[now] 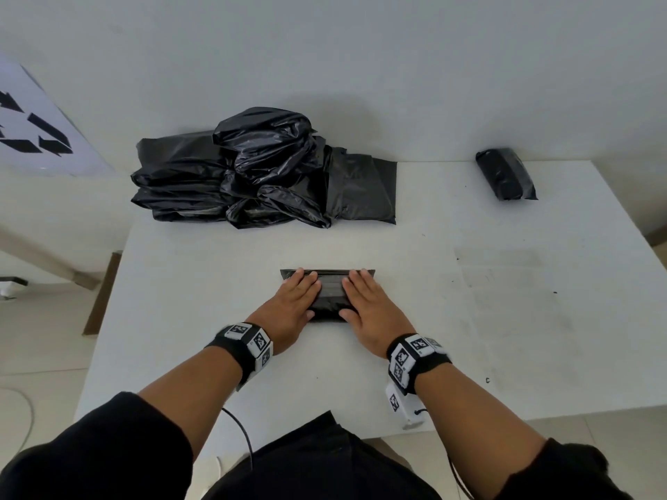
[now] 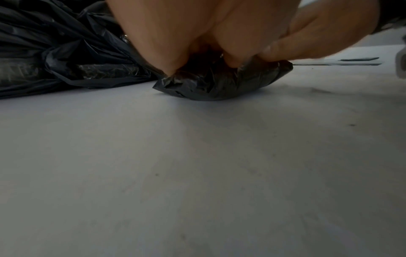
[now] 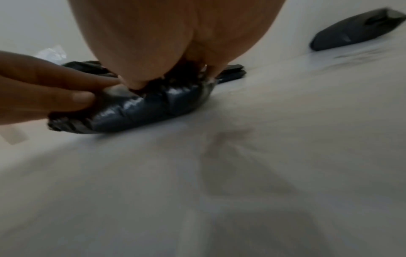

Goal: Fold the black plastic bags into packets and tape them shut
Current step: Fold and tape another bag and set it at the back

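A white bench [image 1: 397, 218] stands against a pale wall, with light floor at its sides. Near the middle of the bench, toward the person, lies the folded bag [image 1: 330, 294], a flat black packet with a thin flap along its far edge. The left hand [image 1: 290, 308] lies palm down on its 9 o'clock half and the right hand [image 1: 373, 306] on its 3 o'clock half, each grip released, fingers straight and pressing flat, thumbs at the near edge. At 11 o'clock from the packet, well apart, a heap of loose black bags [image 1: 252, 175] sits at the bench's far edge. At 2 o'clock, near the far corner, rests a finished packet [image 1: 505, 175].
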`<state>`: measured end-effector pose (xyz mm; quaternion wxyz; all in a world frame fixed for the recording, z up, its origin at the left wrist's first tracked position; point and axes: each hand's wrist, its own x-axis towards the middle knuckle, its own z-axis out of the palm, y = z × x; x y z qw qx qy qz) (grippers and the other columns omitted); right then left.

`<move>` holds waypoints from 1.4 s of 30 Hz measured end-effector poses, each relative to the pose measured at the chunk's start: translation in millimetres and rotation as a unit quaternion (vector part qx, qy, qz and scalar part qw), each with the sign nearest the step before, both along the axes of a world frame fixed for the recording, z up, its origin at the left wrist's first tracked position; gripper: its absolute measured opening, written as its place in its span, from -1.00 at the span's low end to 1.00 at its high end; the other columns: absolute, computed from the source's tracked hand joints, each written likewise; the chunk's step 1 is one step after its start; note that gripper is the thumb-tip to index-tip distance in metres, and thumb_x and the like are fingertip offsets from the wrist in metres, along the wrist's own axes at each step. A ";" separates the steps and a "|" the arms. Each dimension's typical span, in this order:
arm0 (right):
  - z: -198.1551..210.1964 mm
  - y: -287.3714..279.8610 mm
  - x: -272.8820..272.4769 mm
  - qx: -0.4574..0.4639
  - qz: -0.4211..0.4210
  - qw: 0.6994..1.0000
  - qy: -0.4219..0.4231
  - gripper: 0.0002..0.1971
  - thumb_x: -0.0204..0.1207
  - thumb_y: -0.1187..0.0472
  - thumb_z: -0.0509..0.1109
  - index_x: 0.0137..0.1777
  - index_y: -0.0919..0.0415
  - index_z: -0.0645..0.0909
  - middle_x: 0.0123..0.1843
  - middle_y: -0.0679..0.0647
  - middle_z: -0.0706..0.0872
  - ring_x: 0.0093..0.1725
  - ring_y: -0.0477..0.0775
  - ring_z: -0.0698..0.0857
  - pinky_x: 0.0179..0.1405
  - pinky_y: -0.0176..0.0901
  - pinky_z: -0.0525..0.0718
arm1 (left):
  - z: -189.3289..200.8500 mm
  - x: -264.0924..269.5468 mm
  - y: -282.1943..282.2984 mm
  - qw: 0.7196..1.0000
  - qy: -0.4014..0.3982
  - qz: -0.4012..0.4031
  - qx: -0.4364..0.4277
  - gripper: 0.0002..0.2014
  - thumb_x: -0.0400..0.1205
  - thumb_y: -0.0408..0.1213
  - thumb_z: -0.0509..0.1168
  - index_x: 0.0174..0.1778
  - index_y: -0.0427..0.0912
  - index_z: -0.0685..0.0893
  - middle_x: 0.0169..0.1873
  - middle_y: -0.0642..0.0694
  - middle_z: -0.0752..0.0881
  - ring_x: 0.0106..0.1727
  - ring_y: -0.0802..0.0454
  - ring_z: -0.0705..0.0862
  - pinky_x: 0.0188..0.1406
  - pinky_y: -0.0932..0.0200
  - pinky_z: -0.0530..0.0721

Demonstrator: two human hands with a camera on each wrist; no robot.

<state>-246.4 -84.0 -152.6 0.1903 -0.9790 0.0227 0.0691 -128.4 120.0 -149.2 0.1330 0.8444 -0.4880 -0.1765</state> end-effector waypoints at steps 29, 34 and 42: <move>-2.8 6.6 2.5 0.038 -0.038 0.998 0.018 -0.22 0.61 -0.28 -0.15 0.76 0.11 0.00 0.78 0.02 -0.09 0.73 -0.06 -0.25 0.73 0.09 -0.05 | 3.8 -0.2 14.4 0.985 0.110 0.120 -0.056 -0.31 0.71 0.14 -0.06 0.71 -0.17 0.12 0.69 0.00 -0.04 0.70 0.11 -0.11 0.70 0.11 0.00; 7.5 8.9 2.0 -0.019 -0.102 0.992 -0.067 -0.36 0.68 -0.23 -0.10 0.69 0.00 0.27 0.76 0.11 0.15 0.75 0.12 0.06 0.70 0.17 0.01 | 15.8 7.5 8.2 0.940 -0.047 0.286 -0.180 -0.54 0.69 -0.01 0.18 0.38 -0.23 0.66 0.16 -0.21 0.71 0.20 -0.19 0.64 0.22 0.05 0.57; -2.6 9.1 -1.5 0.083 -0.124 0.989 0.004 -0.37 0.74 -0.19 -0.10 0.74 0.06 0.13 0.78 0.10 -0.02 0.76 0.09 -0.10 0.72 0.08 0.07 | 23.1 8.4 -11.1 0.933 0.056 0.354 0.018 -0.62 0.72 0.07 0.18 -0.10 -0.14 0.74 -0.26 -0.14 0.72 -0.07 -0.17 0.69 -0.22 0.15 0.48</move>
